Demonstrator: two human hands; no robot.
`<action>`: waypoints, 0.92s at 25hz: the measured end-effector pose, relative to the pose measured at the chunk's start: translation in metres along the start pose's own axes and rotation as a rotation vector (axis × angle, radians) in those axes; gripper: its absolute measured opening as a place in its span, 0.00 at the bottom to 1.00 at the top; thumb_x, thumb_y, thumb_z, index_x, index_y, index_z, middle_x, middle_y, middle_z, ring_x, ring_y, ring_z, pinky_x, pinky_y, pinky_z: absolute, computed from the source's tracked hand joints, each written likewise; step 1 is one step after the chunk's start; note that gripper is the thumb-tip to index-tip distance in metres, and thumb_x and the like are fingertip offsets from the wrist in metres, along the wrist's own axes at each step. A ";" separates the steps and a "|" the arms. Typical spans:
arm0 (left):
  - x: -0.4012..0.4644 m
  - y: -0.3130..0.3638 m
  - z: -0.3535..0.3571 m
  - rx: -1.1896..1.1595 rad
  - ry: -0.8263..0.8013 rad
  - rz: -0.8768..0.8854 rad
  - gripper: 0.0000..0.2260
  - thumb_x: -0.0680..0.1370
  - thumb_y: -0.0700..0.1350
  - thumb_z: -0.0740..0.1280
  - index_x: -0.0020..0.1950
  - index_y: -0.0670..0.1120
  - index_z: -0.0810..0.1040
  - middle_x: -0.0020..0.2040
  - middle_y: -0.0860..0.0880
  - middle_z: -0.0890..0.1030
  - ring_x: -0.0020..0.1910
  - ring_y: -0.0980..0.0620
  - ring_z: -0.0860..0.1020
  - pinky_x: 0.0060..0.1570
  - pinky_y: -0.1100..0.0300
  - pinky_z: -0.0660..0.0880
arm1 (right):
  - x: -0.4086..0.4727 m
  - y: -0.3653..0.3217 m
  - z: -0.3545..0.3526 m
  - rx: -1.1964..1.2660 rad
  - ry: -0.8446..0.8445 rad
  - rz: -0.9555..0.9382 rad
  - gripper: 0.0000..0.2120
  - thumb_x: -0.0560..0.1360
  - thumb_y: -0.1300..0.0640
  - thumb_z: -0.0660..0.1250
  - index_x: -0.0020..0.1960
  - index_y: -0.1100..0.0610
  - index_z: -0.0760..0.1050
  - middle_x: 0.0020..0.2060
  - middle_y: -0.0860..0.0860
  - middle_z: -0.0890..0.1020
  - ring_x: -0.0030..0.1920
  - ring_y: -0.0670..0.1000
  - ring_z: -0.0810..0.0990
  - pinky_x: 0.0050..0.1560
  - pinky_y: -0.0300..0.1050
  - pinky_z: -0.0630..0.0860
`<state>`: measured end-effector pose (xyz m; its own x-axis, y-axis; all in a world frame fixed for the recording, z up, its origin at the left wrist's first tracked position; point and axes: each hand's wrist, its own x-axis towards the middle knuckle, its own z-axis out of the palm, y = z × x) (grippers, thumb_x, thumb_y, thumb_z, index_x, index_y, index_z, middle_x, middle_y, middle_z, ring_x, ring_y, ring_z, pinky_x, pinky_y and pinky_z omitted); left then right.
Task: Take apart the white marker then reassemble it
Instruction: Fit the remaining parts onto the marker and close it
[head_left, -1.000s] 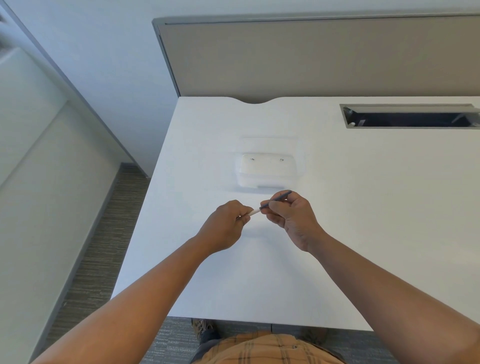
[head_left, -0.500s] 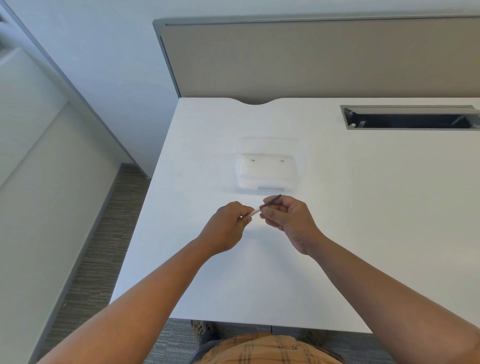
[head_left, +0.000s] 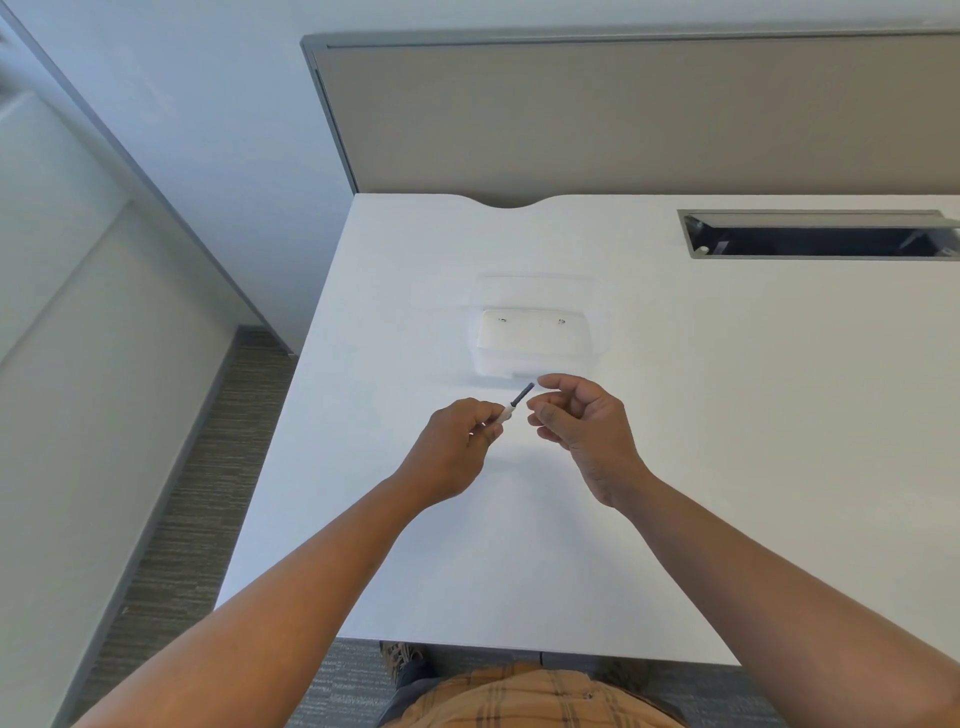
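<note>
A: Where is the marker (head_left: 508, 413) at this moment?

B: In the left hand (head_left: 457, 447), held up over the desk (head_left: 727, 415), well off its surface. The fingers (head_left: 485, 423) are curled shut around the white part, so most of it is hidden. Only a short white end and a thin dark piece (head_left: 522, 395) stick out, pointing up and away toward the right.

A: And the right hand (head_left: 582, 431)?

B: It grips nothing. The thumb and forefinger stand apart, just beside the dark tip without touching it, and the other fingers are loosely bent.

A: Why hold it like that?

B: My guess is that the left hand acts as the clamp, keeping the body steady, while the right does the fine work on the exposed end. Whether that dark piece is going in or coming out, I cannot tell.

A: Anything else on the desk?

B: A clear plastic box (head_left: 535, 338) sits just beyond the hands, near enough to hold loose parts. A cable slot (head_left: 815, 241) is well apart at the far right.
</note>
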<state>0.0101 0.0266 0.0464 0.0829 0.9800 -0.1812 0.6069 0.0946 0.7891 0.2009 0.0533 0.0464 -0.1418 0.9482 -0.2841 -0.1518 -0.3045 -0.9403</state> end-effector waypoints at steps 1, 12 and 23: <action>0.000 0.000 0.001 -0.021 0.007 -0.008 0.10 0.83 0.43 0.64 0.62 0.49 0.81 0.54 0.54 0.80 0.49 0.58 0.77 0.47 0.72 0.70 | 0.001 0.000 0.000 -0.009 0.003 -0.012 0.12 0.76 0.66 0.72 0.58 0.57 0.80 0.42 0.53 0.85 0.42 0.50 0.85 0.45 0.40 0.81; -0.002 0.000 0.001 -0.191 0.039 -0.076 0.08 0.83 0.46 0.65 0.59 0.51 0.81 0.58 0.56 0.81 0.56 0.57 0.80 0.51 0.59 0.78 | 0.019 0.038 -0.042 -0.521 0.294 0.041 0.07 0.75 0.62 0.68 0.48 0.50 0.80 0.42 0.50 0.83 0.36 0.49 0.80 0.39 0.43 0.76; -0.004 0.000 0.004 -0.201 0.039 -0.105 0.07 0.83 0.46 0.65 0.58 0.51 0.81 0.54 0.61 0.80 0.53 0.66 0.78 0.46 0.75 0.70 | 0.022 0.061 -0.055 -0.991 0.200 0.122 0.05 0.72 0.56 0.70 0.42 0.58 0.78 0.36 0.49 0.81 0.39 0.53 0.79 0.39 0.46 0.73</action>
<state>0.0126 0.0218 0.0447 -0.0056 0.9686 -0.2487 0.4404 0.2257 0.8690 0.2424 0.0602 -0.0273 0.0780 0.9410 -0.3292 0.7446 -0.2745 -0.6085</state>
